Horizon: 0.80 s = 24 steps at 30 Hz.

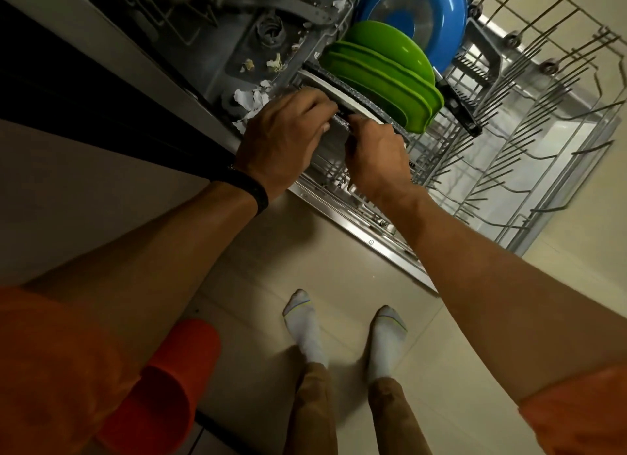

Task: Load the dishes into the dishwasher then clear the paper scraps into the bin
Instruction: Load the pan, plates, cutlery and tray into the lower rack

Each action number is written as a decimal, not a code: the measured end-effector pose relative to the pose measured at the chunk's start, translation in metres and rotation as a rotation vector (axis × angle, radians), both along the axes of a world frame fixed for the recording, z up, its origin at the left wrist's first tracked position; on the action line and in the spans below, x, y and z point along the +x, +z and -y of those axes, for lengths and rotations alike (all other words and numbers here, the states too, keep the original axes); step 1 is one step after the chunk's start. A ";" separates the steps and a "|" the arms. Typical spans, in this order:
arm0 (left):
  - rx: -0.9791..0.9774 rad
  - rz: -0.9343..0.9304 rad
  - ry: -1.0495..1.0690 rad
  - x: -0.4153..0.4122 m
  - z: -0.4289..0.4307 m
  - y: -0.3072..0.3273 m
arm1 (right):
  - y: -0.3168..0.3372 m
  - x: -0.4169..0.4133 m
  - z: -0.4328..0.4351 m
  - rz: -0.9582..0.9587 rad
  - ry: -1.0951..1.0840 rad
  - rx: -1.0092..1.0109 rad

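Fingers [319, 105] of our left hand [283, 139] and right hand [376, 156] are clamped on a speckled-rim plate [334, 87]. We're holding it on edge so it slots into the rack [509, 149] just beside the green plates [390, 81]. Beyond stands the blue bowl [417, 10], and paper scraps [249, 100] litter the dishwasher [237, 33] floor, not yet cleared.

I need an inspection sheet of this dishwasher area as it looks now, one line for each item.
Surface: pulled-out rack over the open dishwasher door.
Job's things: blue bowl and green plates stand in the rack; speckled-rim plate beside them; orange bin at the person's left.
Clutter: paper scraps lie inside the dishwasher tub.
Grippers: left hand and right hand both grip the speckled-rim plate.
Cables: nothing seen.
Surroundings: tiled floor, feet in white socks.
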<state>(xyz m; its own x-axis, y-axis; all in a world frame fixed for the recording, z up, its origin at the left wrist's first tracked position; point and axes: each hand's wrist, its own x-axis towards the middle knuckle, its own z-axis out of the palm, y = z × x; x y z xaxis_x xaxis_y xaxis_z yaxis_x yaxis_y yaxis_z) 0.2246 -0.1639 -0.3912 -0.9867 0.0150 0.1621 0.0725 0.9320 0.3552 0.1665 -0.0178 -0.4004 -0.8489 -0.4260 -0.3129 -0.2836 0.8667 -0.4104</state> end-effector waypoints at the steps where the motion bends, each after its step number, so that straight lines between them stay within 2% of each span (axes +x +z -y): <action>1: 0.000 -0.004 -0.008 0.000 -0.001 0.000 | -0.001 -0.003 0.001 -0.005 0.008 0.013; 7: -0.021 0.002 0.004 -0.003 0.007 -0.003 | -0.004 0.017 -0.014 -0.164 0.066 -0.101; 10: -0.010 0.018 0.019 -0.004 0.005 -0.004 | -0.002 0.043 -0.033 -0.181 0.064 -0.129; 15: -0.018 0.055 0.043 -0.004 0.001 -0.004 | -0.002 0.059 -0.043 -0.161 0.053 -0.084; 19: -0.060 0.071 -0.021 0.002 -0.001 -0.005 | 0.003 0.054 -0.041 -0.138 0.054 -0.079; 24: -0.120 0.147 -0.027 0.007 -0.007 -0.006 | 0.017 0.048 -0.050 -0.080 0.135 -0.019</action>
<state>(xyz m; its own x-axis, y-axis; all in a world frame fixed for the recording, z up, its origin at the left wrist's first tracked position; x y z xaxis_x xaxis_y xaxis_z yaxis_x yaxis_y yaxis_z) 0.2320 -0.1569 -0.3973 -0.9986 0.0525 0.0117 0.0538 0.9667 0.2502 0.2148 0.0322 -0.3836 -0.8054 -0.5430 -0.2375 -0.4292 0.8107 -0.3981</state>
